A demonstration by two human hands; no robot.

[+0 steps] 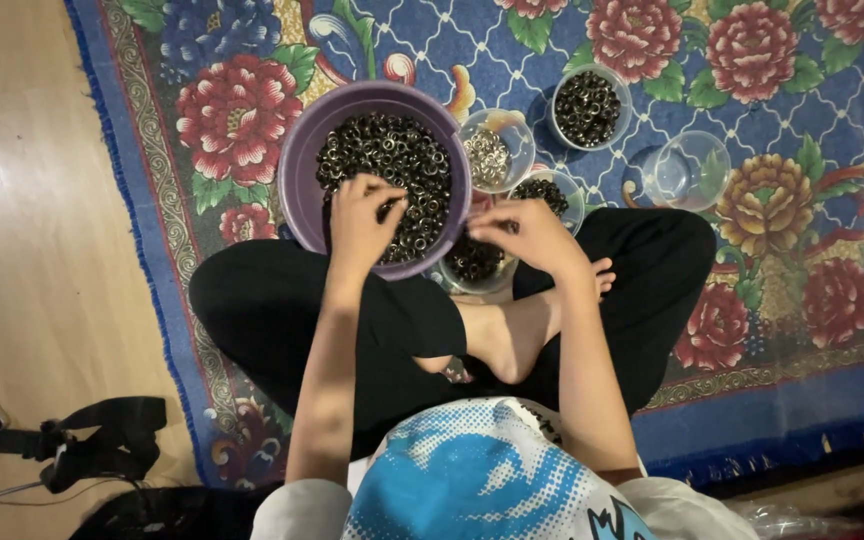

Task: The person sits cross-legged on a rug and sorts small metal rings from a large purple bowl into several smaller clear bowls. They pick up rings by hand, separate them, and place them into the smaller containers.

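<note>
I sit cross-legged on a floral rug with a purple bucket [302,160] of small dark metal rings [392,150] in front of me. My left hand [360,222] reaches into the bucket, fingers curled among the rings. My right hand [527,235] hovers just right of the bucket, over a clear cup [477,270] of dark rings by my foot, fingers pinched together. Whether either hand holds a ring is hidden.
Several clear plastic cups stand beyond the bucket: one with pale rings [497,150], two with dark rings [588,106] [552,190], one empty [692,170]. The rug [802,300] ends at wooden floor [42,250] on the left, where a black strap and gear [102,445] lie.
</note>
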